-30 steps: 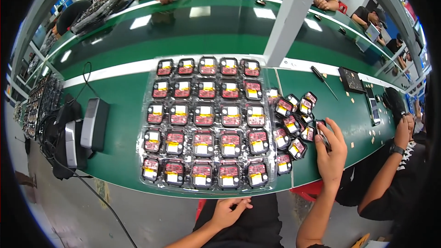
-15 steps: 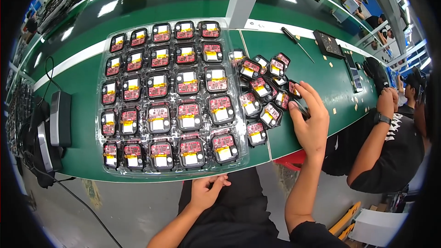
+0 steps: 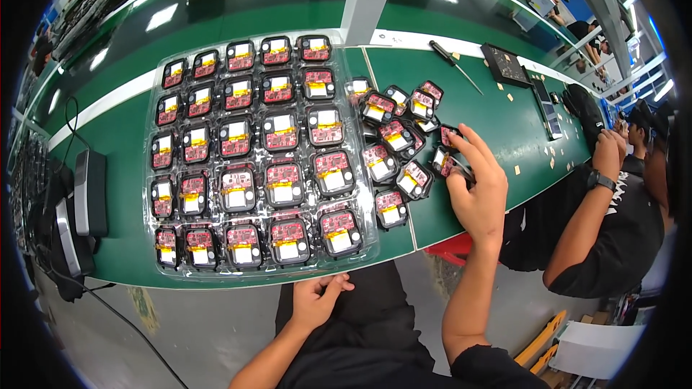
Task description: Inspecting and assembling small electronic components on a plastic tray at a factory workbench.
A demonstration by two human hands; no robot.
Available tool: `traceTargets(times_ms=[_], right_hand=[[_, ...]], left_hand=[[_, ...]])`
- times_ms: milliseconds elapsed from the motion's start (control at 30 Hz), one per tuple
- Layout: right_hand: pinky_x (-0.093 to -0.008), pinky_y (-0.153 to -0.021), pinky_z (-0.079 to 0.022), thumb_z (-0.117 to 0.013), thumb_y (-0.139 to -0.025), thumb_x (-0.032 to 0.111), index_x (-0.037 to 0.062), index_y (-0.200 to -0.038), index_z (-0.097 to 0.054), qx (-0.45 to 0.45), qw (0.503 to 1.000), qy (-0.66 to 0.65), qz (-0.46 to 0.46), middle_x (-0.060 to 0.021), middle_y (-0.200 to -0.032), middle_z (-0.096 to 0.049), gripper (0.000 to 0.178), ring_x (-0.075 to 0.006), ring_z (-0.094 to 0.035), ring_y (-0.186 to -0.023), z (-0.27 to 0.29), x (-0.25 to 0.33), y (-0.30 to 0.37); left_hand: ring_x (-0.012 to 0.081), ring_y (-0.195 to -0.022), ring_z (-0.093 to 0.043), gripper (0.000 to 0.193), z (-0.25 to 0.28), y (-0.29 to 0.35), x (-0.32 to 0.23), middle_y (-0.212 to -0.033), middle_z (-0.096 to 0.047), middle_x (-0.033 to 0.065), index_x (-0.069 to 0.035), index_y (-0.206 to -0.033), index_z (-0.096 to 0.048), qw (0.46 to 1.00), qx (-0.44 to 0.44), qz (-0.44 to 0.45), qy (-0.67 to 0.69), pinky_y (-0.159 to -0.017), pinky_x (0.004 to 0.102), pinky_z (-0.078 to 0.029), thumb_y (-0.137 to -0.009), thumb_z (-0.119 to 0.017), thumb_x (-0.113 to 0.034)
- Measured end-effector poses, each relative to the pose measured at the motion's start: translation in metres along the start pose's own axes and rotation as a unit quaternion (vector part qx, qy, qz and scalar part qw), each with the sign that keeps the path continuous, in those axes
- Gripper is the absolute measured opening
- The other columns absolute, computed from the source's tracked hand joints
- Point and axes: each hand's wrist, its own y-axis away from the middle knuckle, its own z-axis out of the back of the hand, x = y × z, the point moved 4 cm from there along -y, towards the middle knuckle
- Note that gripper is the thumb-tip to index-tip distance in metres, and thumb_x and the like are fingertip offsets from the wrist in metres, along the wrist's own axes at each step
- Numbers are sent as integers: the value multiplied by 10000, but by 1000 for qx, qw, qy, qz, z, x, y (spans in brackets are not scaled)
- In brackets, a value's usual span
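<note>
A clear plastic tray (image 3: 153, 241) holds rows of square black watch cases, each showing a red circuit board, a white block and yellow tape. Loose cases of the same kind, such as one case (image 3: 414, 179), lie heaped at its right. My right hand (image 3: 479, 191) is at the heap's right side, thumb and fingers closed around a watch case (image 3: 442, 161), which they partly cover. Its index fingertip is beside another watch case (image 3: 447, 135). Below the table's front edge, my left hand (image 3: 317, 304) rests by my lap, its fingers loosely curled and nothing visible in them.
On the green table (image 3: 497, 126) lie a screwdriver (image 3: 454, 65), a black box (image 3: 504, 65), a dark flat device (image 3: 546, 109) and small pale scraps. Black and silver boxes (image 3: 90, 193) with cables stand at left. A metal post (image 3: 369, 3) rises behind. A co-worker's arm (image 3: 587, 223) is at right.
My right hand has drawn one watch case slightly right, away from the heap. The whole view has shifted a little left. My left hand stays by my lap.
</note>
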Motion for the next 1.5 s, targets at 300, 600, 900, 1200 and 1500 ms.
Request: traceTargets(times_ms=[300,600,900,1200,1500], right_hand=[[-339,-772,-552,-614,-723,40,54,-1149,-713,1,999,-24,-23,-127,-1287,-652,438,-286,-716,-900,0,6,2],[-347,-797,-553,-595,-712,36,58,-1152,-718,-13,1000,-10,11,-141,-1299,-649,458,-298,-715,-927,-1,2,1],[-339,-811,-552,-576,-704,30,75,-1178,-718,-12,1000,-11,26,-143,-1308,-647,497,-293,-717,-943,-1,0,2],[-327,-731,-549,-578,-707,7,60,-1142,-728,-18,999,-28,5,-124,-1271,-657,463,-236,-712,-760,-1,3,3],[-324,-699,-543,-590,-709,6,55,-1117,-733,-21,999,-34,13,-122,-1256,-661,435,-220,-692,-699,-2,2,3]], left_hand=[[195,-809,-717,133,0,2,-1,-952,-694,130,63,-1080,-642,1000,1,10,1,-756,314,-591,-975,-588,1],[198,-810,-716,140,0,1,2,-947,-692,123,60,-1091,-636,999,0,34,33,-751,311,-587,-981,-584,-8],[202,-814,-718,143,1,2,5,-953,-697,126,63,-1085,-643,999,-4,36,36,-755,313,-586,-983,-592,-24],[205,-816,-718,149,0,1,3,-956,-698,131,62,-1095,-641,998,-4,50,43,-753,315,-585,-987,-586,-25],[210,-818,-720,151,1,2,5,-956,-703,132,62,-1090,-649,997,-7,57,43,-748,315,-583,-984,-593,-28]])
